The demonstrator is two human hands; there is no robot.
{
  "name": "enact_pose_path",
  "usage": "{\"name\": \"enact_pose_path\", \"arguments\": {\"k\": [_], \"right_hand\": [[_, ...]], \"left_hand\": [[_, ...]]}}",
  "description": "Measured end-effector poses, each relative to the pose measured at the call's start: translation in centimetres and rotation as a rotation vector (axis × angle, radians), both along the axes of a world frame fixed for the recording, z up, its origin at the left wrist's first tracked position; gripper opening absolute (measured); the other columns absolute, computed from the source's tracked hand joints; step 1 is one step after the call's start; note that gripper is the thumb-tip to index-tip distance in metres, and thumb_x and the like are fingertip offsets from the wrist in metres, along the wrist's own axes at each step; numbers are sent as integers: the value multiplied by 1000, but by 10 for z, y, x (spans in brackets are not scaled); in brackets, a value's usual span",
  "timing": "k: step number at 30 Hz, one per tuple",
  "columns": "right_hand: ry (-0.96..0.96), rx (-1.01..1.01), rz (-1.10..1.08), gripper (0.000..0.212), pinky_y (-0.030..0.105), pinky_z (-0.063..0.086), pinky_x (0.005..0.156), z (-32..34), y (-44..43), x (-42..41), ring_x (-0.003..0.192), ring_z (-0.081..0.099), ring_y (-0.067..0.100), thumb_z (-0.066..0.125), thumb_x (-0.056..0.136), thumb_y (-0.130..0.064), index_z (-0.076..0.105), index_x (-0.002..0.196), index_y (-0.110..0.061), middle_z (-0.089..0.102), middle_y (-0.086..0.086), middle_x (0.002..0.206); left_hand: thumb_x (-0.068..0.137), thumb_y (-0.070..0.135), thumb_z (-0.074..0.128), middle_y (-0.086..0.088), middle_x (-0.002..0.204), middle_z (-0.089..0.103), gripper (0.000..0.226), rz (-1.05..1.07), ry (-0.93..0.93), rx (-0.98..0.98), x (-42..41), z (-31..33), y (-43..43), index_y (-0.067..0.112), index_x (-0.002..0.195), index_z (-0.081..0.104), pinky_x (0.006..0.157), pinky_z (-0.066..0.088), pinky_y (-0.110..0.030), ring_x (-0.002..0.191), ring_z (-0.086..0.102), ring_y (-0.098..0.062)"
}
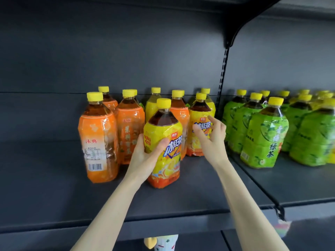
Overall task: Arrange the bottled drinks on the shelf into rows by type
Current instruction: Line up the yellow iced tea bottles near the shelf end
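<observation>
Gripping bottle [164,124], left hand [145,153], right hand [212,136] spread

2 arms extended. Left hand [145,156] grips bottle [163,125], thumb forward. Right hand [213,137] fingers [213,119] spread, apparently relaxed.

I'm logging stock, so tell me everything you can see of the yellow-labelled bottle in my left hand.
The yellow-labelled bottle is clear plastic with a yellow cap, dark brown drink showing at the shoulder, and a glossy wrap: yellow above, orange at the base, blue-and-white lettering. It stands roughly upright, in front of the others on the dark shelf. The left hand holds its left side, thumb across the label.
</observation>
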State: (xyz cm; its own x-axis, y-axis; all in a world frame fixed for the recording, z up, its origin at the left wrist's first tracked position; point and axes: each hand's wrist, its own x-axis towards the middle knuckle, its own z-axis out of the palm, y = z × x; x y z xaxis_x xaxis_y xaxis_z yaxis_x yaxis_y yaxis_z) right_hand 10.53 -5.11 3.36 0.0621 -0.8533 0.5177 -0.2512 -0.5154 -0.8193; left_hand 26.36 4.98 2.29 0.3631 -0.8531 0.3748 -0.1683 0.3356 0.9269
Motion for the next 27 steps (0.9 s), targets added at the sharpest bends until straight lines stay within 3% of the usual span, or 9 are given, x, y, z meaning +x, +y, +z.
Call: {"name": "enact_pose_path", "arguments": {"k": [3, 5, 7, 10, 12, 18, 22, 25, 27], "right_hand": [[0, 84, -25, 85, 44, 20, 118, 3, -33, 0, 143, 21, 25, 65, 87, -42, 18, 151, -12, 25, 9, 154], [-88, 143, 71, 92, 49, 30, 115, 2, -48, 1, 137, 36, 23, 67, 84, -48, 15, 151, -14, 39, 5, 147], [-168, 231, 163, 86, 49, 41, 109, -1, -58, 0, 125, 50, 19, 67, 84, -45, 19, 148, -14, 50, 1, 136], [-150, 263, 140, 92, 49, 49, 100, -8, -69, -4, 117, 59, 20, 72, 68, -63, 37, 138, -15, 60, 2, 129], [-99, 243, 82, 70, 48, 52, 95, -9, -71, -8, 109, 63, 21, 74, 73, -53, 44, 123, -14, 63, 5, 121], [-39, 143, 7, 50, 49, 54, 88, -9, -41, -27, 98, 66, 20, 76, 75, -48, 42, 103, -22, 65, 4, 110], [-163, 144, 51, 59, 45, 58, 84, -17, 14, -42, 92, 70, 11, 81, 58, -59, 45, 99, -36, 69, -4, 105], [-255, 195, 110, 75, 45, 58, 85, -27, 46, -42, 102, 67, 15, 80, 40, -73, 53, 101, -39, 63, 3, 116], [-302, 203, 157, 73, 45, 57, 87, -31, 61, -41, 105, 65, 18, 79, 42, -73, 57, 103, -40, 61, 4, 119]], "left_hand": [[64, 68, 67, 17, 112, 63, 51, 31, -7, -5, -1, -5, -2, 44, 107, 50, 77, 50, -16, 96, 61, 7], [61, 69, 63, 16, 112, 64, 55, 40, -11, -6, 0, -7, -2, 44, 108, 51, 81, 51, -19, 99, 62, 4], [62, 69, 60, 17, 110, 65, 55, 40, -18, -2, 0, -7, -2, 42, 110, 52, 80, 52, -19, 99, 63, 3], [74, 61, 62, 19, 106, 65, 40, 48, -24, -5, -1, -5, 1, 41, 107, 53, 74, 52, -13, 96, 63, 5], [73, 53, 58, 19, 103, 66, 35, 62, -21, -8, -3, -4, 2, 40, 105, 54, 71, 51, -11, 95, 63, 5], [74, 52, 55, 19, 102, 63, 35, 97, -10, -36, -7, -4, 6, 36, 105, 53, 67, 48, -7, 89, 62, 8], [73, 56, 49, 21, 103, 59, 38, 80, 12, -27, -13, -4, 15, 37, 106, 48, 66, 50, -6, 83, 59, 17], [76, 55, 44, 25, 102, 58, 39, 19, 85, -42, -25, -6, 25, 39, 111, 45, 64, 47, -4, 82, 58, 20], [77, 51, 42, 26, 100, 58, 43, -20, 155, -71, -33, -9, 31, 35, 118, 42, 60, 45, -3, 81, 59, 19]]}}
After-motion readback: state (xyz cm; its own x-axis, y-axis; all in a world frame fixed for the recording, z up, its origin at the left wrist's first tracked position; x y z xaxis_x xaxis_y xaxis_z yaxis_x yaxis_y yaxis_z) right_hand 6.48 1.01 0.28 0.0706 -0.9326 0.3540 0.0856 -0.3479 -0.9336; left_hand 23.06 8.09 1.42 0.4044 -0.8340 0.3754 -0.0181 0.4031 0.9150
